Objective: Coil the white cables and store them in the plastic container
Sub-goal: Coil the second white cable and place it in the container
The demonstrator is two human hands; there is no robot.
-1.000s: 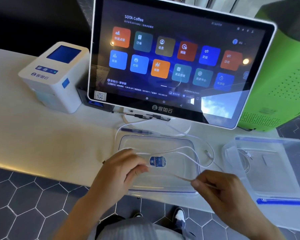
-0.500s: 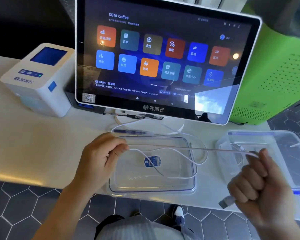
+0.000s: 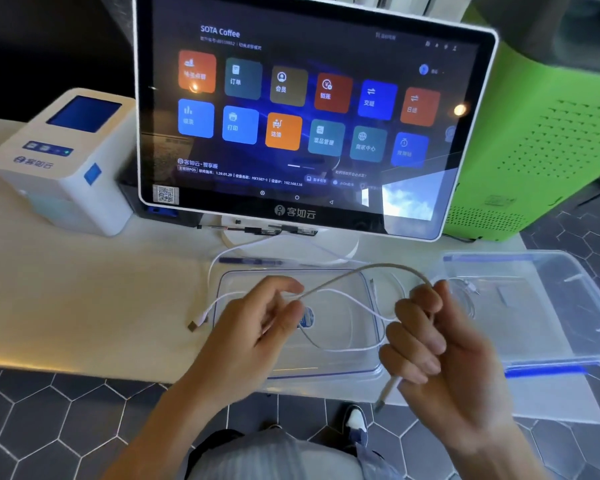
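White cable [image 3: 347, 276] arches between the two hands at mid-frame, above the clear lid [image 3: 374, 327] lying on the tabletop [image 3: 84, 292]. Half a second ago that stretch ran taut and nearly straight across the lid; now it bows upward, because the hands have drawn closer together. The right hand [image 3: 430, 344], which was out over the container [image 3: 541, 306] at the right edge, has come in toward the middle and sits curled round the cable, a plug end poking out below its fist. The left hand [image 3: 257, 327] has slid right from the lid's left rim and pinches the cable between thumb and forefinger, other fingers loose. A loose tail trails left from that hand to a plug [image 3: 197, 322] lying on the tabletop just beside the lid. More white loops lie over the lid under the hands.

Motion blur smears the right hand's fingers, so how many turns it holds is hard to make out. The lid's blue sticker is mostly hidden behind the left hand. A coiled cable inside the container shows only faintly through the plastic. The container's right side is cut off by the frame.
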